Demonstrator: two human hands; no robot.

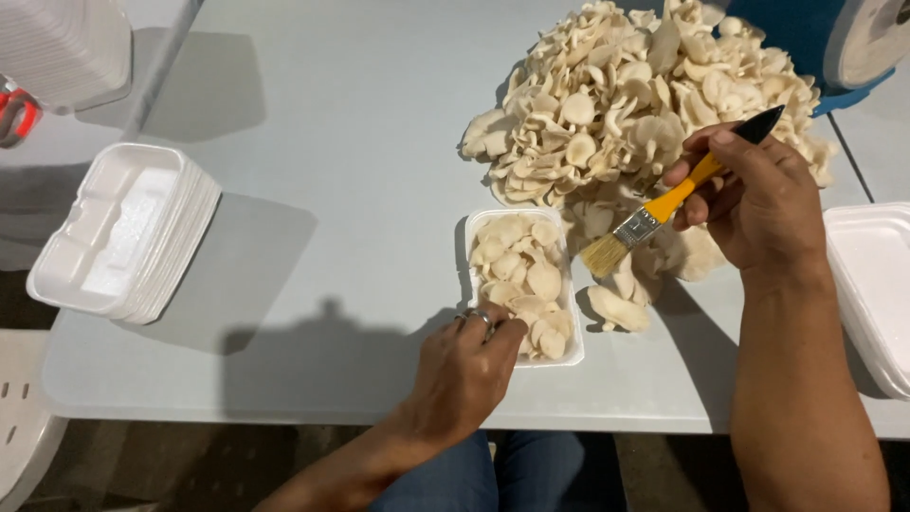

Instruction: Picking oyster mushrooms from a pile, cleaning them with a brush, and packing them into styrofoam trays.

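Observation:
A small white foam tray (477, 228) filled with pale oyster mushrooms sits at the table's middle front. My left hand (466, 372), wearing a ring, rests at the tray's near left corner with fingertips touching the mushrooms inside. My right hand (758, 204) holds a paintbrush (654, 216) with a yellow handle and pale bristles, the bristles pointing down-left just right of the tray. A big heap of oyster mushrooms (616, 104) lies behind the tray. A loose mushroom (618, 309) lies to the tray's right.
A stack of empty white foam trays (118, 232) stands at the left of the grey table (332, 142). More white foam trays (877, 284) are at the right edge. A blue container (806, 33) sits at the back right. A white plastic chair (19, 408) is lower left.

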